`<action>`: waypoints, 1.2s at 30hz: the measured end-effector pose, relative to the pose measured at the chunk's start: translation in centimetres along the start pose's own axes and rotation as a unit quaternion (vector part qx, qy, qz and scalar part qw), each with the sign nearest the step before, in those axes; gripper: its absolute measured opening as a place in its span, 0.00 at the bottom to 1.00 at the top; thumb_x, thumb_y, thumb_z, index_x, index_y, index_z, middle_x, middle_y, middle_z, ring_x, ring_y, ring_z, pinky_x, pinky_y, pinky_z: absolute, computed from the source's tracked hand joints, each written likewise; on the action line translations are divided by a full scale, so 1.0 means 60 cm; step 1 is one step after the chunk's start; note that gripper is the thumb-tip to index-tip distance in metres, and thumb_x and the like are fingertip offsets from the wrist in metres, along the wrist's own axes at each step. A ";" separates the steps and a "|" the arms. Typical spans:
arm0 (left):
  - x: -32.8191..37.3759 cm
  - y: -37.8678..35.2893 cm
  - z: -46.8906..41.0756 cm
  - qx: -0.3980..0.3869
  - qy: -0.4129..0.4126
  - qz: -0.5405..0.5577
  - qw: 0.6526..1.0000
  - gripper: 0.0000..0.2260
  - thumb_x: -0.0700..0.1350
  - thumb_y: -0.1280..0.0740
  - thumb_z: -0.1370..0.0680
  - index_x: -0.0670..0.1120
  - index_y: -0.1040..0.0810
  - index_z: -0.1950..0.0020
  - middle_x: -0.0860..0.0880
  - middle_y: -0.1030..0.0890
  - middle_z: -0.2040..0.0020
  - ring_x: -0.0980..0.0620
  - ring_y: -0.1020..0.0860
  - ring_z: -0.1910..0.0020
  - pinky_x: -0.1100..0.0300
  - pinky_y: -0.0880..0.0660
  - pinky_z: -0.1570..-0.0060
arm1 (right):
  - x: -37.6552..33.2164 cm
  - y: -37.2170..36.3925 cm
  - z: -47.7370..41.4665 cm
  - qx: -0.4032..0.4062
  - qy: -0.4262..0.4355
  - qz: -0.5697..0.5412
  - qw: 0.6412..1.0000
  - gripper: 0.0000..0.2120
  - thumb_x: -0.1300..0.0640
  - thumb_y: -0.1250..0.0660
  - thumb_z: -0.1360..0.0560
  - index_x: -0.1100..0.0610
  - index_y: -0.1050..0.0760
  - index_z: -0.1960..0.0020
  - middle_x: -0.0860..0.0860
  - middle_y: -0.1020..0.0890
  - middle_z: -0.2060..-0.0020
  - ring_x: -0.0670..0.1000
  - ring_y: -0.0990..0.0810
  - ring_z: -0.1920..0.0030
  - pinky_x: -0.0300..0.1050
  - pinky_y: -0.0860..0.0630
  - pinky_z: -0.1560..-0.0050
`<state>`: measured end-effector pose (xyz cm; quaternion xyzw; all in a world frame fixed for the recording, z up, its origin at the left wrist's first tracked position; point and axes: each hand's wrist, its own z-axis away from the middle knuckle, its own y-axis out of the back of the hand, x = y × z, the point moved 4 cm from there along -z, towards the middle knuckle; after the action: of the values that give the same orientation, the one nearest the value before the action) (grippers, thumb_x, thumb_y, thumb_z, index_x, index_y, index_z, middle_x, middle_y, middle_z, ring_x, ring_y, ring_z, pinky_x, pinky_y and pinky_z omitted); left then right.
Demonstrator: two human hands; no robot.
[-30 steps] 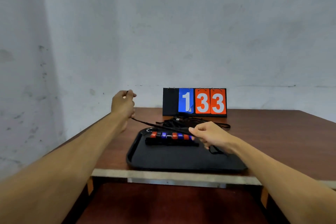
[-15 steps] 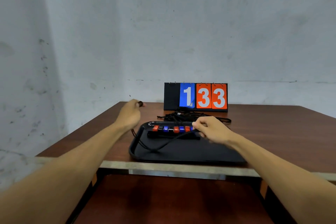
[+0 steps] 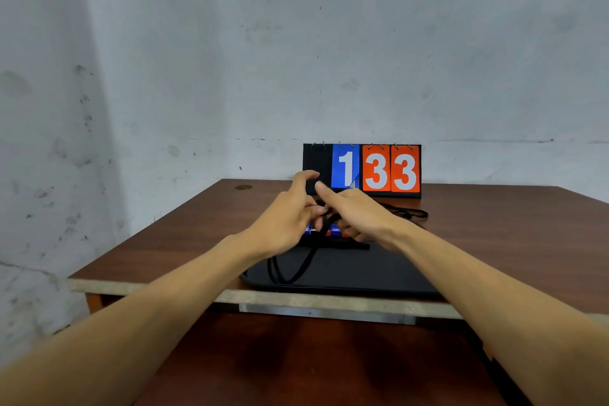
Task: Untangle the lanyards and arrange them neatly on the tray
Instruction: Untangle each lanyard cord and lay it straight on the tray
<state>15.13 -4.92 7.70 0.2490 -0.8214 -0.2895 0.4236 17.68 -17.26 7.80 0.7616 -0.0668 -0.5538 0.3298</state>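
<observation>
Hands meet over the far part of the black tray (image 3: 362, 277), which serves as the landmark for everything else. The left hand (image 3: 286, 224) and right hand (image 3: 359, 214) are pressed close together above the tray's back half, fingers curled around a black lanyard (image 3: 303, 265) whose cord drops from between them in a long loop and lies on the tray's left front portion, its lowest bend just inside the near rim. Both hands pinch that cord, though the exact grip points are hidden behind the knuckles and probably sit where the fingers overlap. Under the hands, at the tray's far side, a row of red and blue clips (image 3: 333, 231) shows in part, with dark straps beneath them. Behind the tray and a little right of it, a heap of tangled lanyards (image 3: 407, 212) rests on the wooden table (image 3: 184, 241). Farther back than the tray stands a scoreboard (image 3: 375, 170) reading 1, 33, at the table's rear edge against the wall. The tray's near rim lies just beside the table's front edge, leaving almost no margin there. Left of the tray a wide strip of bare tabletop runs to the left edge; right of the tray the wood stretches well away toward the frame's side.
</observation>
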 end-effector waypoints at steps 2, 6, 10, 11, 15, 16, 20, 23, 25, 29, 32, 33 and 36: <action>-0.002 -0.001 0.001 0.000 0.010 0.002 1.000 0.26 0.41 0.40 0.19 0.46 0.48 0.25 0.52 0.21 0.66 0.60 0.26 0.69 0.69 0.30 0.63 | 0.000 0.000 0.001 -0.004 0.025 -0.004 1.000 0.23 0.41 0.43 0.21 0.58 0.24 0.60 0.47 0.37 0.78 0.43 0.40 0.80 0.34 0.41 0.79; -0.026 0.003 0.014 -0.006 0.044 -0.034 0.998 0.31 0.47 0.36 0.21 0.47 0.50 0.23 0.51 0.21 0.66 0.54 0.22 0.59 0.60 0.31 0.48 | 0.010 0.011 0.001 0.014 0.026 -0.074 0.997 0.18 0.45 0.41 0.21 0.55 0.32 0.65 0.47 0.37 0.77 0.44 0.41 0.79 0.35 0.41 0.78; -0.075 0.013 0.023 -0.010 0.094 -0.099 0.991 0.23 0.48 0.38 0.20 0.47 0.39 0.26 0.56 0.20 0.63 0.52 0.22 0.46 0.51 0.33 0.36 | 0.030 0.035 0.000 0.039 0.009 -0.170 0.985 0.17 0.46 0.40 0.21 0.56 0.31 0.62 0.47 0.36 0.76 0.45 0.41 0.77 0.35 0.41 0.78; -0.087 0.016 0.024 -0.009 0.102 -0.084 0.991 0.18 0.46 0.38 0.20 0.47 0.33 0.30 0.56 0.19 0.62 0.54 0.21 0.49 0.53 0.30 0.38 | 0.037 0.042 0.000 0.048 0.004 -0.187 0.981 0.16 0.47 0.41 0.20 0.56 0.32 0.62 0.48 0.37 0.76 0.45 0.41 0.77 0.35 0.41 0.78; -0.111 0.026 0.030 -0.016 0.140 0.021 0.990 0.09 0.42 0.38 0.20 0.44 0.19 0.47 0.50 0.17 0.59 0.64 0.22 0.65 0.74 0.29 0.61 | 0.072 0.061 -0.003 0.074 -0.016 -0.206 0.976 0.16 0.48 0.41 0.20 0.57 0.30 0.61 0.49 0.35 0.74 0.45 0.41 0.75 0.35 0.41 0.77; -0.115 0.025 0.032 -0.008 0.154 0.057 0.986 0.09 0.42 0.38 0.20 0.43 0.18 0.49 0.50 0.17 0.60 0.63 0.22 0.66 0.75 0.30 0.66 | 0.081 0.061 -0.004 0.075 -0.017 -0.200 0.977 0.16 0.49 0.41 0.20 0.58 0.29 0.60 0.49 0.34 0.74 0.44 0.40 0.75 0.35 0.41 0.77; -0.133 0.020 0.035 0.026 0.205 0.274 0.939 0.09 0.43 0.36 0.21 0.41 0.18 0.52 0.44 0.15 0.55 0.50 0.19 0.54 0.63 0.28 0.59 | 0.114 0.062 -0.009 0.088 -0.023 -0.195 0.977 0.15 0.50 0.41 0.20 0.59 0.28 0.58 0.49 0.32 0.72 0.44 0.38 0.75 0.35 0.40 0.75; -0.144 0.018 0.029 0.023 0.194 0.412 0.890 0.15 0.47 0.34 0.25 0.37 0.19 0.46 0.40 0.17 0.47 0.48 0.19 0.49 0.58 0.27 0.52 | 0.137 0.059 -0.014 0.067 -0.035 -0.171 0.982 0.12 0.53 0.40 0.20 0.59 0.26 0.57 0.50 0.28 0.70 0.43 0.35 0.76 0.35 0.38 0.76; -0.151 0.017 0.025 0.023 0.180 0.446 0.876 0.15 0.47 0.33 0.26 0.38 0.19 0.47 0.40 0.17 0.49 0.47 0.19 0.49 0.57 0.26 0.51 | 0.147 0.053 -0.017 0.048 -0.035 -0.152 0.987 0.10 0.55 0.39 0.20 0.60 0.25 0.56 0.52 0.24 0.67 0.43 0.33 0.75 0.34 0.37 0.76; -0.179 0.016 0.020 0.061 0.194 0.366 0.908 0.10 0.46 0.33 0.25 0.42 0.18 0.50 0.47 0.18 0.64 0.50 0.20 0.59 0.60 0.26 0.59 | 0.155 0.046 -0.027 0.032 -0.027 -0.120 0.992 0.07 0.60 0.35 0.22 0.62 0.20 0.54 0.50 0.19 0.69 0.43 0.30 0.74 0.34 0.34 0.74; -0.201 0.020 0.018 0.083 0.187 0.238 0.949 0.07 0.43 0.34 0.23 0.47 0.16 0.54 0.52 0.21 0.70 0.56 0.23 0.66 0.62 0.28 0.63 | 0.159 0.043 -0.034 0.020 -0.017 -0.087 0.996 0.05 0.62 0.32 0.24 0.62 0.18 0.55 0.47 0.20 0.74 0.41 0.27 0.75 0.35 0.29 0.71; -0.208 0.020 0.018 0.090 0.185 0.212 0.955 0.07 0.43 0.33 0.23 0.49 0.16 0.56 0.53 0.21 0.71 0.57 0.24 0.67 0.63 0.28 0.64 | 0.163 0.042 -0.036 0.020 -0.013 -0.080 0.997 0.04 0.63 0.32 0.25 0.62 0.18 0.56 0.47 0.19 0.73 0.41 0.25 0.74 0.35 0.27 0.69; -0.220 0.016 0.018 0.099 0.177 0.160 0.966 0.08 0.41 0.33 0.23 0.52 0.17 0.59 0.57 0.20 0.72 0.61 0.25 0.70 0.65 0.28 0.64 | 0.182 0.032 -0.037 0.018 -0.009 -0.073 0.997 0.03 0.66 0.29 0.28 0.62 0.17 0.58 0.51 0.17 0.69 0.43 0.21 0.70 0.36 0.24 0.66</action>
<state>20.88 4.67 0.56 0.2023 -0.7873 -0.0863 0.5760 24.28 -22.90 0.57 0.7656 -0.0241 -0.5817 0.2738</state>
